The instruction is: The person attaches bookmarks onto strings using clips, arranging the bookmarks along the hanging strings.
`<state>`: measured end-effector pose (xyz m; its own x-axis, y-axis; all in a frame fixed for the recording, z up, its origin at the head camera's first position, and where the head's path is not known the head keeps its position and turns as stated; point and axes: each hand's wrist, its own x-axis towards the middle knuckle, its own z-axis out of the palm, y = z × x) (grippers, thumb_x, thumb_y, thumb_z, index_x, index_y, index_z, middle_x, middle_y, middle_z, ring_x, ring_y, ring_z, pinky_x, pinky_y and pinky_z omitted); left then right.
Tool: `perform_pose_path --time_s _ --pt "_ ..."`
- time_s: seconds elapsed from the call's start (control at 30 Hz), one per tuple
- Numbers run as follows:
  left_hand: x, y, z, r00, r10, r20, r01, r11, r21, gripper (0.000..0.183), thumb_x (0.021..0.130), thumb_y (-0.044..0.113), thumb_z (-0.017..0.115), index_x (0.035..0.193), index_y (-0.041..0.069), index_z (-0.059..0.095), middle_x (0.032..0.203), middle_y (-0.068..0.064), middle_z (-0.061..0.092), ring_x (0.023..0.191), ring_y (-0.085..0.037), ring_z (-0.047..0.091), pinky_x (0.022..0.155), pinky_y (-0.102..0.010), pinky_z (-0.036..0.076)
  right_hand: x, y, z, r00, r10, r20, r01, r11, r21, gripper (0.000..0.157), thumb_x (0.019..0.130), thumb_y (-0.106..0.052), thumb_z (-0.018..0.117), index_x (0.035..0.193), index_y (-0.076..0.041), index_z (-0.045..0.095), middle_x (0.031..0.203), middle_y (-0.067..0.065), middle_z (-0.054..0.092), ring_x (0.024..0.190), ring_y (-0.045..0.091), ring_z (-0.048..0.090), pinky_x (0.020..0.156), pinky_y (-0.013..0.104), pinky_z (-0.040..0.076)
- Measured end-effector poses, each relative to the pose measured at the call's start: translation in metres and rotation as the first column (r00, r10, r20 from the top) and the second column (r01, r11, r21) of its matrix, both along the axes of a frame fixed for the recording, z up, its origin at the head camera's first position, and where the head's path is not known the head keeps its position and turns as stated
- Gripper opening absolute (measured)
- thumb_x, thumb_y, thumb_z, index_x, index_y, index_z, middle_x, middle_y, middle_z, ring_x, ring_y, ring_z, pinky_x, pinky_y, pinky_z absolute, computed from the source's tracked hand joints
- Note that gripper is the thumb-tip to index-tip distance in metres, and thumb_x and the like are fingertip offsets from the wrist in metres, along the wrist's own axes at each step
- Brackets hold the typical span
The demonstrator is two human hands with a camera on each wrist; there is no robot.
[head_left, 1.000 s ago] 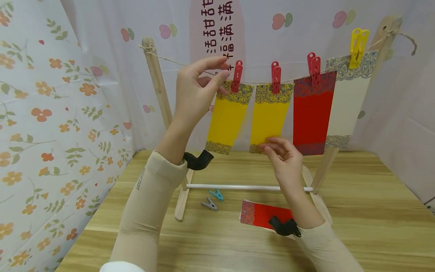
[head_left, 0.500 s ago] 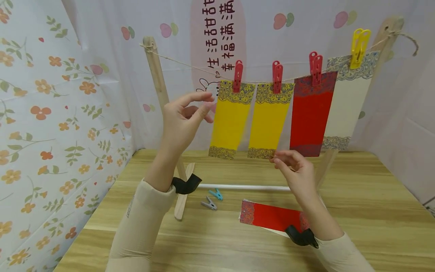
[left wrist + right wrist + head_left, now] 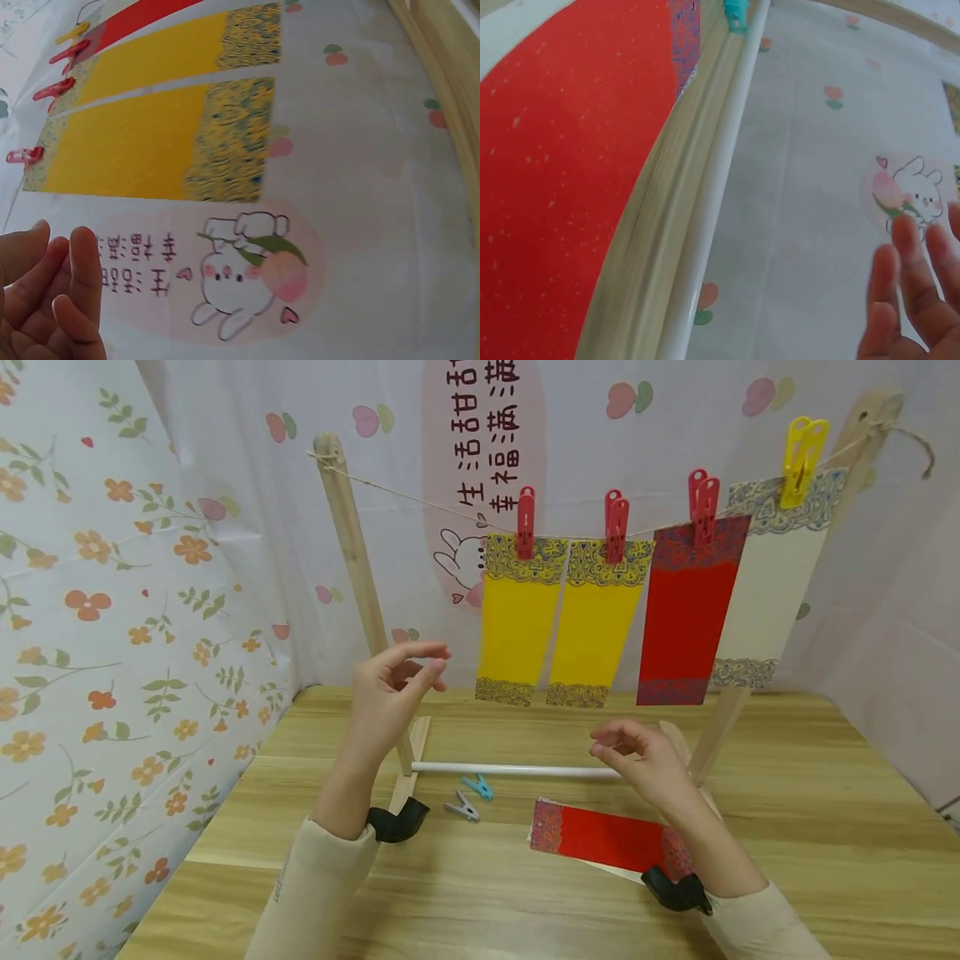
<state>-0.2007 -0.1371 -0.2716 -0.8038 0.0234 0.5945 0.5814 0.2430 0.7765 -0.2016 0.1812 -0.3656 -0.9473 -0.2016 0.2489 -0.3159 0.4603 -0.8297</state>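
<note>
My left hand is in the air left of the hanging cards, fingers loosely bent around nothing. Below the second yellow card my right hand, also holding nothing, hovers above a red card lying over a whitish one on the table. From the twine hang another yellow card, a red card and a cream card, all with patterned bands. Red clothespins grip the yellow and red cards; a yellow clothespin grips the cream one.
The twine runs between two wooden posts, joined low down by a white rod. A blue clothespin and a grey clothespin lie on the wooden table. Printed curtains stand behind and left.
Both hands have come away from the yellow cards and lowered, the left from beside the first card's top, the right from the second card's bottom edge. The cards hang straighter.
</note>
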Motion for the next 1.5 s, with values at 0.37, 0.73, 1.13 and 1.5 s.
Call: perform_pose_path --time_s 0.37,0.73,1.13,1.5 --pt "0.007 -0.019 -0.038 0.973 0.067 0.223 -0.013 0.972 -0.235 0.022 0.094 0.013 0.069 0.114 0.007 0.073 0.11 -0.012 0.074 0.091 -0.014 0.067 0.071 -0.022 0.053 -0.006 0.006 -0.018 0.974 0.187 0.127 -0.201 0.974 0.106 0.019 0.092 -0.008 0.068 0.109 0.002 0.068 0.094 0.011 0.068 0.082 0.018 0.06 0.065 0.025 0.05" --pt "0.003 -0.032 -0.072 0.94 0.033 0.34 0.128 0.889 -0.44 0.023 0.093 0.014 0.07 0.114 0.007 0.073 0.106 -0.011 0.074 0.07 -0.012 0.058 0.051 -0.023 0.042 -0.011 0.011 -0.034 0.905 0.325 0.275 -0.379 0.908 0.176 0.027 0.09 -0.01 0.07 0.112 0.007 0.065 0.089 0.008 0.064 0.075 0.014 0.055 0.061 0.025 0.047" --pt "-0.008 -0.031 -0.101 0.917 -0.024 0.399 0.24 0.831 -0.502 0.021 0.094 0.012 0.068 0.113 0.005 0.073 0.113 -0.012 0.073 0.097 -0.024 0.065 0.082 -0.037 0.054 -0.013 0.013 -0.037 0.895 0.286 0.342 -0.392 0.869 0.301 0.029 0.084 -0.012 0.076 0.108 0.002 0.068 0.085 0.004 0.062 0.079 0.017 0.05 0.067 0.028 0.043" --pt "-0.013 -0.039 -0.116 0.884 -0.007 0.467 0.302 0.771 -0.561 0.019 0.091 0.01 0.071 0.108 0.001 0.074 0.103 -0.011 0.073 0.082 -0.015 0.064 0.069 -0.024 0.049 -0.008 0.014 -0.039 0.888 0.298 0.352 -0.417 0.843 0.339 0.031 0.078 -0.008 0.08 0.104 0.001 0.065 0.086 0.007 0.058 0.079 0.018 0.048 0.07 0.031 0.042"
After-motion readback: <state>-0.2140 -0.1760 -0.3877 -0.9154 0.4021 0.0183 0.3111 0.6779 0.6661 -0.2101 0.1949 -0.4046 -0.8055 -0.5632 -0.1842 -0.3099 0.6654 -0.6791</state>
